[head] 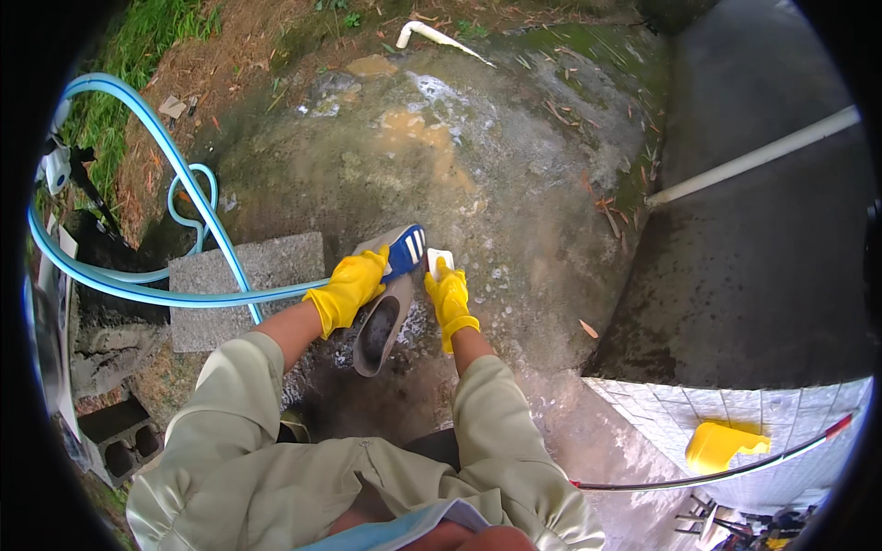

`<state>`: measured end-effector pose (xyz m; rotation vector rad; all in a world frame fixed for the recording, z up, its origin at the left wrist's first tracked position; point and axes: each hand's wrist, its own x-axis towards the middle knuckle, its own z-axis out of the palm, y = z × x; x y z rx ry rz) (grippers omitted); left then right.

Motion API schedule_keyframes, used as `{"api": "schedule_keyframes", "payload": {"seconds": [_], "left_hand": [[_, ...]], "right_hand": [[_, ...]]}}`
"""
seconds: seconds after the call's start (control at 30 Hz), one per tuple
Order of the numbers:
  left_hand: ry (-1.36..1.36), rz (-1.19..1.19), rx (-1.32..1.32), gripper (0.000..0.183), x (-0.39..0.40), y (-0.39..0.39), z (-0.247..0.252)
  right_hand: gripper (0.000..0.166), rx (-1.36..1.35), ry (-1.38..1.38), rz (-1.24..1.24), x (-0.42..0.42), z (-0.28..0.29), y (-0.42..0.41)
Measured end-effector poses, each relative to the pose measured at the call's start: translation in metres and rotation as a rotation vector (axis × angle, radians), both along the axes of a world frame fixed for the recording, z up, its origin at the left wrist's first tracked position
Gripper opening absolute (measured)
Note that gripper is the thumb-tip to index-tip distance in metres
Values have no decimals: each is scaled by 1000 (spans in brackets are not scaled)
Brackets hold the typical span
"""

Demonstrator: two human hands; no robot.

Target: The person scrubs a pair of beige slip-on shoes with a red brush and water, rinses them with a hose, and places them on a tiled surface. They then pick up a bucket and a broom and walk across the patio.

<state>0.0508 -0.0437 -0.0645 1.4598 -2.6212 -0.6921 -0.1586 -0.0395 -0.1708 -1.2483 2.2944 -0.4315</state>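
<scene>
My left hand (pixel 353 284), in a yellow rubber glove, is closed on a rubber boot. The boot's blue sole (pixel 405 253) with white bars is turned up, and its grey upper (pixel 375 242) shows beyond the glove. A second grey boot (pixel 377 334) lies just below, its dark opening facing up. My right hand (pixel 448 293), also in a yellow glove, grips a scrubbing brush with a white back (pixel 439 259), close to the sole's right edge. The brush's bristles are mostly hidden. A light blue hose (pixel 275 295) runs up to the left glove; its end cannot be seen.
A concrete block (pixel 220 296) lies at left under the hose. A hollow block (pixel 124 441) stands lower left. Wet concrete has suds in places. At right are a dark wall (pixel 744 275), a white pipe (pixel 758 155) and a yellow plastic object (pixel 720 448) on white tiles.
</scene>
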Motion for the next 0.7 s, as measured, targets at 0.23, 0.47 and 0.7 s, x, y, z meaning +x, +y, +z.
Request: {"api": "schedule_keyframes", "payload": {"seconds": [0.23,0.47,0.7], "left_hand": [[-23,-16,-7,68,-15,-7,5],[77,18,53,75,19,-8,18],[12,8,203,52,72,-12,49]], "right_hand": [[53,-418,-70,55,24,37,-16],[63,-164,-295,174,-14,61,25],[63,184,-572,821,36,191,22]]}}
